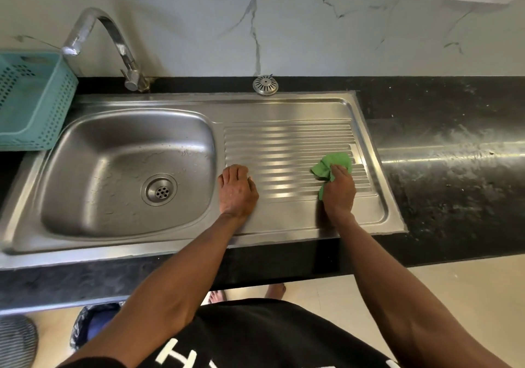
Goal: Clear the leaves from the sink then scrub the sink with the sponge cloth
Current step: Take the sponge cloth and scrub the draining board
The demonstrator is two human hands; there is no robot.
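Observation:
The steel sink (85, 242) has a basin on the left, holding only water marks around its drain (159, 189); I see no leaves in it. A ribbed drainboard (287, 146) lies to the right. My right hand (339, 194) is shut on a crumpled green sponge cloth (331, 164) and presses it onto the right part of the ridges. My left hand (238, 191) rests flat, palm down, on the drainboard's left edge beside the basin, holding nothing.
A chrome tap (113, 41) arches over the basin's back left. A teal perforated basket (31, 98) stands left of the sink. A loose strainer cap (265, 85) lies on the black counter behind the drainboard. A black-bagged bin (93, 325) sits on the floor.

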